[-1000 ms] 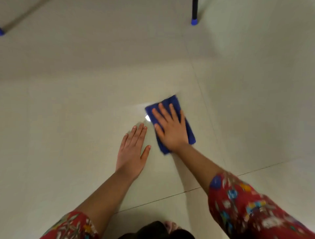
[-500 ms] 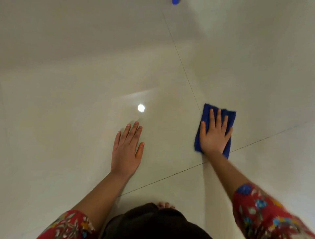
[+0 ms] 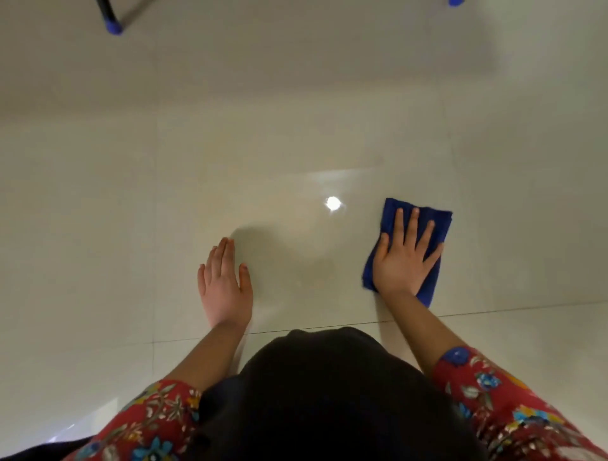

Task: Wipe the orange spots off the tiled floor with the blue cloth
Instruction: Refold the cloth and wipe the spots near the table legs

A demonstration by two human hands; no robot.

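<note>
- The blue cloth [image 3: 415,223] lies flat on the tiled floor [image 3: 296,138], right of the middle of the frame.
- The right hand [image 3: 403,263] lies flat on top of the cloth with its fingers spread wide. It presses down on the cloth and does not grip it.
- The top edge and the right edge of the cloth stick out past the fingers. A bit of its lower corner shows beside the wrist.
- The left hand [image 3: 225,286] lies flat on the bare floor, left of the middle, with its fingers close together. It holds nothing.
- The two hands are well apart, with bare floor between them.
- A bright round spot of light [image 3: 333,203] shines on the floor between the hands, a little higher up. It is near the left edge of the cloth but does not touch it.
- A thin line between tiles [image 3: 493,312] runs across the frame just below the cloth and both hands.
- No orange spots can be made out on the floor.
- A dark leg with a blue foot [image 3: 113,28] stands in the upper left of the frame. Another blue foot [image 3: 455,2] peeks in at the top right edge.
- Between those feet and the hands, the floor is wide and open.
- Red flowered sleeves [image 3: 513,404] and dark clothes [image 3: 329,395] fill the bottom of the frame.
</note>
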